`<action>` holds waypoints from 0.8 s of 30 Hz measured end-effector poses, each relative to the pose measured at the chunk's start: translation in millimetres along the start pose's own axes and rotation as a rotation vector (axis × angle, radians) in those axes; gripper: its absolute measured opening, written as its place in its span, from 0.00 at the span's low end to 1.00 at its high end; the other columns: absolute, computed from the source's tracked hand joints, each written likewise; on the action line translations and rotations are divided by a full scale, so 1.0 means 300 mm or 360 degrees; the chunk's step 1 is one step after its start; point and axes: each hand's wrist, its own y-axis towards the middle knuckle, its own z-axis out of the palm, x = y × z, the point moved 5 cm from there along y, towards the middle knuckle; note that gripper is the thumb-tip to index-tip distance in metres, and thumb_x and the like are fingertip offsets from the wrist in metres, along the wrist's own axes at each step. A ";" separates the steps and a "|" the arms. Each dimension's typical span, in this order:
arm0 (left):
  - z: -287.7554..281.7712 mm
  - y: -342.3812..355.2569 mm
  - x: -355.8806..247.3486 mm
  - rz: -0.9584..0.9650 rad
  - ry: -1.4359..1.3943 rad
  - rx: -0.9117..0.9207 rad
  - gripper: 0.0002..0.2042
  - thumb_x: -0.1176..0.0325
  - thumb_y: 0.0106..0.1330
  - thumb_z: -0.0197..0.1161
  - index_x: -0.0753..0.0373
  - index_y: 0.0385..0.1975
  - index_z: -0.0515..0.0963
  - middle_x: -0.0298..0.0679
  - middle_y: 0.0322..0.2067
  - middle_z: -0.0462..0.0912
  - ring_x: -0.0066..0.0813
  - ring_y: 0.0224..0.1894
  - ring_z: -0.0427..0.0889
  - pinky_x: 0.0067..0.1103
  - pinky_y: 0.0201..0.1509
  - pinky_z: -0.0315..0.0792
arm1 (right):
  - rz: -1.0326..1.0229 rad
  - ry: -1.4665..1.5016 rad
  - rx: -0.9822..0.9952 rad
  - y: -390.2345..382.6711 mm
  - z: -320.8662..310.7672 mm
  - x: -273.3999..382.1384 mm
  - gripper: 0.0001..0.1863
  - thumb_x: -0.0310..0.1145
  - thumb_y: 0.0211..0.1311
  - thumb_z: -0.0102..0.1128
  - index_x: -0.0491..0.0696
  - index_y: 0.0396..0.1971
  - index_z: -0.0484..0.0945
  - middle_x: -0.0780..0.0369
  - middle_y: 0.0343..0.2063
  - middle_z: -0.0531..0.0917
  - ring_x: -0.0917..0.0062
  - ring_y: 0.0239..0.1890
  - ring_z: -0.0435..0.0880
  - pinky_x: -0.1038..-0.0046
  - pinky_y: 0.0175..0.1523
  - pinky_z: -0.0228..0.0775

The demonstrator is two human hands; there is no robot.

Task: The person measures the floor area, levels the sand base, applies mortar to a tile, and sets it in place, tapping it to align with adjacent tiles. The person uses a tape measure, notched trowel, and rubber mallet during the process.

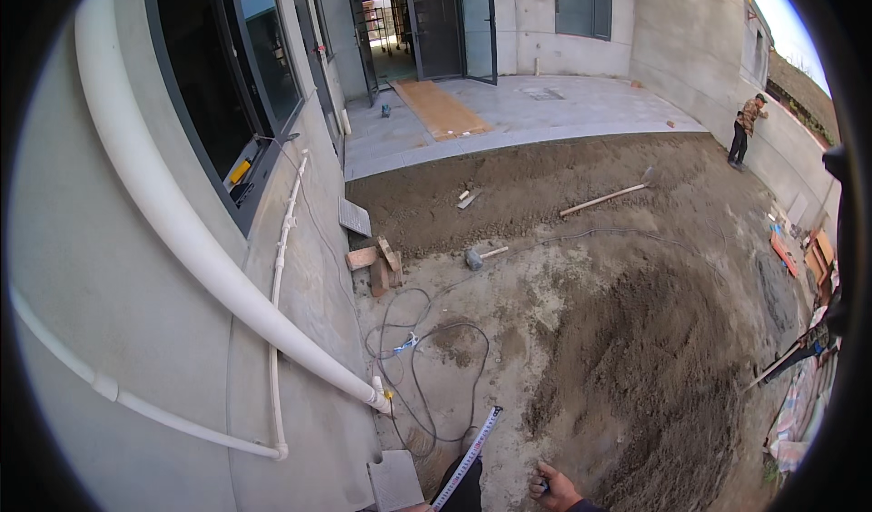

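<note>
At the lower edge only a sliver of my left hand (419, 507) shows, closed at the base of a tape measure (469, 458). Its pale blade sticks out up and to the right, over my dark trouser leg, with a dark tip at the far end. The tape's case is out of sight. To the right, my right hand (556, 491) is closed, fingers curled round something small and dark that I cannot make out. It hangs above the ground beside a mound of loose sand (649, 376). A grey paving slab (396, 481) lies left of my left hand.
A white drainpipe (213, 271) runs down the left wall. A black cable (413, 367) loops over the ground. Bricks (380, 267), a mallet (474, 259), a trowel (470, 199) and a shovel (604, 200) lie ahead. One person (747, 130) stands by the right wall; another (799, 348) is partly visible.
</note>
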 end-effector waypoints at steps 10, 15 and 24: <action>-0.354 0.988 0.009 -0.0508 -0.0095 0.0336 0.14 0.59 0.73 0.55 0.56 0.47 0.85 0.46 0.43 0.87 0.50 0.44 0.86 0.42 0.47 0.79 | -0.0521 -0.0007 -0.0993 0.292 0.114 0.684 0.13 0.43 0.75 0.60 0.49 0.38 0.78 0.65 0.23 0.79 0.75 0.22 0.77 0.71 0.33 0.78; -0.522 1.463 0.000 -0.0203 -0.0207 0.0385 0.14 0.60 0.73 0.54 0.57 0.45 0.85 0.47 0.42 0.87 0.52 0.42 0.85 0.43 0.45 0.78 | -0.0694 0.0102 -0.1046 0.467 0.358 1.113 0.14 0.44 0.76 0.57 0.48 0.39 0.78 0.64 0.24 0.80 0.74 0.23 0.78 0.71 0.31 0.74; -0.761 2.296 0.196 -0.0321 -0.0310 0.0157 0.11 0.60 0.70 0.58 0.59 0.34 0.82 0.50 0.34 0.85 0.57 0.38 0.83 0.46 0.42 0.75 | -0.0621 -0.1089 -0.0756 1.227 1.341 1.971 0.18 0.46 0.76 0.60 0.46 0.31 0.77 0.66 0.22 0.78 0.81 0.22 0.74 0.75 0.26 0.64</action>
